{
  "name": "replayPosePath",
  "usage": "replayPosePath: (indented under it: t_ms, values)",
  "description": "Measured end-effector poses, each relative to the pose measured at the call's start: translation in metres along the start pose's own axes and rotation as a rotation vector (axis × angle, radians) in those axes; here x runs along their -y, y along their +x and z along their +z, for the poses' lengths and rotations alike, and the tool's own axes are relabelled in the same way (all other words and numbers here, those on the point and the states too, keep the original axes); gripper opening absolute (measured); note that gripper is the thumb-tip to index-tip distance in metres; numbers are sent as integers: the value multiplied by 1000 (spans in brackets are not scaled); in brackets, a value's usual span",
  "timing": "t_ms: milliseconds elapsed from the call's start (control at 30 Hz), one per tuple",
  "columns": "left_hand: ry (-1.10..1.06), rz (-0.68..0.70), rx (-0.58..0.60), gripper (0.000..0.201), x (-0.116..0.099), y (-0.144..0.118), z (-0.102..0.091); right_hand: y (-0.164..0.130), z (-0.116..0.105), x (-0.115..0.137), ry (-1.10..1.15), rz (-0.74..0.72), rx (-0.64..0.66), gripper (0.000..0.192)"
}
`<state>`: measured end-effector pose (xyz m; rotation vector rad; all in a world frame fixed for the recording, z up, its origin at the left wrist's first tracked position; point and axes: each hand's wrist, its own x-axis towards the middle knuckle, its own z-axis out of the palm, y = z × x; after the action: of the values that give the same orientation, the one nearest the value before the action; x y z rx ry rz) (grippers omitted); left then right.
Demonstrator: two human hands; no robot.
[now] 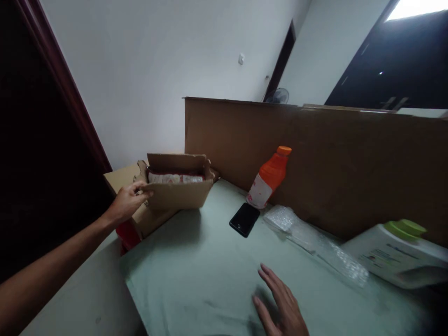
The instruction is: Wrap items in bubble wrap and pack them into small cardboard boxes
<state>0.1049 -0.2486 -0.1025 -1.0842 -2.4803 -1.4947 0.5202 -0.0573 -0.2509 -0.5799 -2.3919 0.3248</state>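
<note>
My left hand grips the near left corner of an open cardboard box, its fingers closed on the wall. Inside the box, packets with pale and red wrapping show just above the near wall. The box looks tilted, and its underside is hidden from me. Over the pale green cloth, my right hand is held with thumb and fingers apart and nothing in it. The nearest thing beyond it is a black phone lying flat.
An orange bottle with a white label leans by a tall cardboard panel. Bubble wrap lies along the panel's foot. At the right is a white jug with a green cap. Another cardboard piece sits behind my left hand.
</note>
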Motion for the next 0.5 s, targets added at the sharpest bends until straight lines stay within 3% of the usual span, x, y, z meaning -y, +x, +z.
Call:
replayPosePath:
  t_ms: [133,267,367,500]
  values:
    - [-82,-49,220,29,-29,-85,-14,33,13,59,268,127,76,71]
    - [-121,15,429,30,-53,-141,-4,0,-14,83,327,241,136,67]
    - [-205,136,532,25,-66,-156,20,-48,-53,80,229,371,87,52]
    - [-334,290,626,17,-91,-159,78,-94,-90,61,109,458,-33,44]
